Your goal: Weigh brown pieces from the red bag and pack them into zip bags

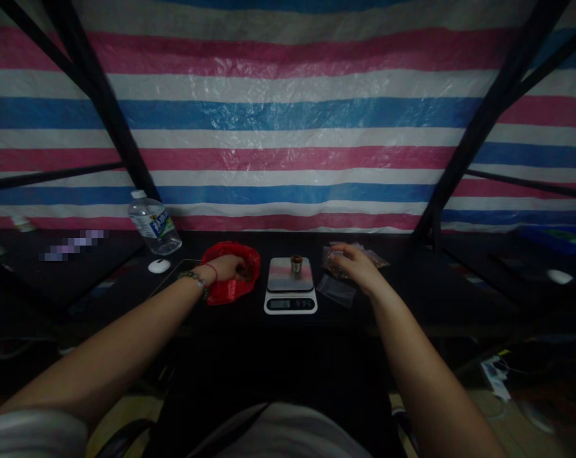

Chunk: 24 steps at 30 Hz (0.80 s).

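Red bag (233, 280): lies open on the dark table (412, 286), just left of the scale; its contents cannot be made out.
Left hand (230, 266): reaches into the mouth of the red bag, fingers curled downward; whether they are pinching anything inside cannot be told.
Scale (290, 285): stands between the two hands, display facing the person; a small brown cup (296, 263) sits upright at the rear of its platform.
Right hand (354, 264): rests on a pile of clear packets (359, 257) to the right of the scale, fingers spread and lightly bent, touching rather than gripping; one flat packet (336, 289) lies nearer the person.
Technique: judged from this layout, take small pinches from the bag, keep the wrist clear of the platform, and keep the cup centred so the reading stays true.
Surroundings: water bottle (154, 222) and white mouse (159, 266) stand left of the bag; a striped tarpaulin (288, 114) hangs behind.
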Available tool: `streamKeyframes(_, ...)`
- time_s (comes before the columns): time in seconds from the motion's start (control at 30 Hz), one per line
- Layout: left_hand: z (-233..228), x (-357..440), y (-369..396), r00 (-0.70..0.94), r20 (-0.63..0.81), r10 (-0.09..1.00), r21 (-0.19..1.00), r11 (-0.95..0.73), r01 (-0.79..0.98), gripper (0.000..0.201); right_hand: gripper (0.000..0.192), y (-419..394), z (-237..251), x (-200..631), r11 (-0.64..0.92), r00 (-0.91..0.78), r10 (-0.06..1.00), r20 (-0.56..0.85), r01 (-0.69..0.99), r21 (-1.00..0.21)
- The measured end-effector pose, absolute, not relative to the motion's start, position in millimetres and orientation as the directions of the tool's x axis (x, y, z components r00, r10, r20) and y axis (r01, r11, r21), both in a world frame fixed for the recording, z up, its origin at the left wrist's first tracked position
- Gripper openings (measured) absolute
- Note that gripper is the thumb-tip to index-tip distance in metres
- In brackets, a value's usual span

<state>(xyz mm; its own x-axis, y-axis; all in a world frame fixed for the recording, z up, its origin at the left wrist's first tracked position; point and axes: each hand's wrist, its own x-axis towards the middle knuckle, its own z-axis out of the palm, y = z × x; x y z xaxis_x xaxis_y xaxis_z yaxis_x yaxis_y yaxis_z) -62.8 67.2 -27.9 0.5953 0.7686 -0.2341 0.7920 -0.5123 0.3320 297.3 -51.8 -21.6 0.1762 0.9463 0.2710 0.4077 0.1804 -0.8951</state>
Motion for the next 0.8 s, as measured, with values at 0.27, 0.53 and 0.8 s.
streamKeyframes(0.27,-25.6,-46.5,53.9,0.62,-0.245,0.746,0.403,-0.503,0.765,0.042,0.039,-53.7,-21.8,292.4,0.154,0.127,0.97,0.207,0.337,-0.929)
streamKeyframes(0.53,-23.1,-45.8,58.7,0.583,-0.265,0.768,0.449,-0.437,0.78,0.037,0.04,-53.6,-22.4,294.6,0.122,0.09,0.984,0.153,0.287,-0.95)
streamKeyframes(0.8,-23.3,-46.8,58.6,0.578,-0.345,0.739,0.455,-0.407,0.792,0.046,0.042,-50.6,-25.2,298.1,0.126,0.064,0.987,0.15,0.284,-0.951)
